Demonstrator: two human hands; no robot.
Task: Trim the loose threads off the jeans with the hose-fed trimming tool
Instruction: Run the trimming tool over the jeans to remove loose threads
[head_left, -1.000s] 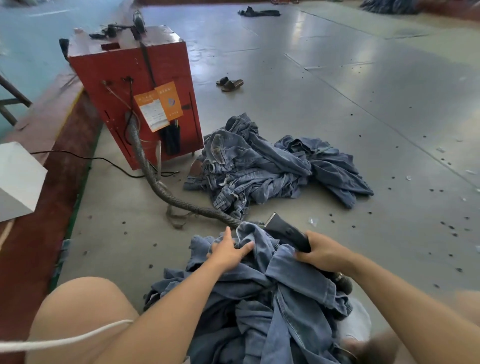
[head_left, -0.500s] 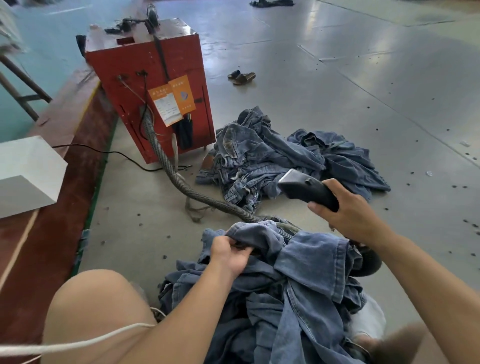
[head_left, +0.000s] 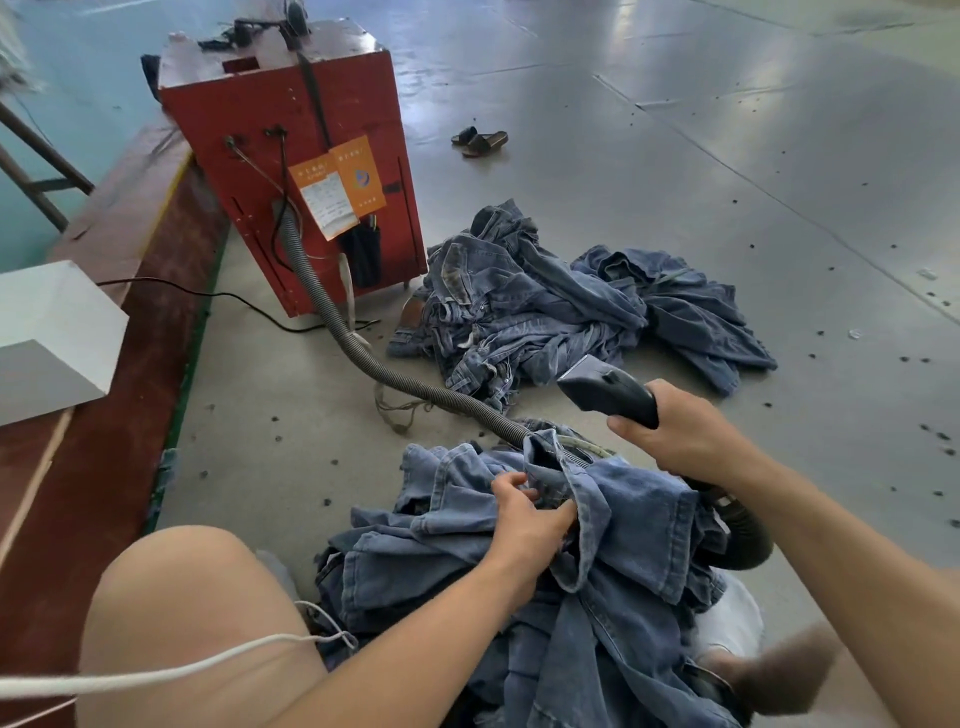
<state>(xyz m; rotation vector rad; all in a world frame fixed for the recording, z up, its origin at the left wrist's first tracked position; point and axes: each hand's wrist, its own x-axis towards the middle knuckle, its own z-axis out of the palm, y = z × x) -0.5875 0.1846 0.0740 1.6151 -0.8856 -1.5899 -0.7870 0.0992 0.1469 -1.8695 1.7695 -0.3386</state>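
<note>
**Denim on a grey workshop floor, trimmer raised in the right hand**

The room is a wide hall with a smooth grey painted floor (head_left: 675, 171), scored by seams and dotted with small dark specks. One red metal box-shaped machine (head_left: 291, 156) stands on it and serves as the landmark. Left of the machine runs a dark red raised strip (head_left: 104, 364), and one white block (head_left: 52, 338) sits over that strip. Beyond the machine to the right lies one pair of dark sandals (head_left: 478, 141).

One grey ribbed hose (head_left: 363, 358) leaves the machine's front and snakes toward the person. To the right of the machine lies one crumpled heap of blue jeans (head_left: 571, 306). Nearer the person, farther from the machine, the blue denim jeans (head_left: 623, 530) being worked on are bunched over the lap. The left hand (head_left: 530, 525) pinches a fold of them. The right hand (head_left: 680, 436) is wrapped round one black hose-fed trimming tool (head_left: 605, 387), held above the jeans, not touching them, its flat head pointing toward the machine.
</note>
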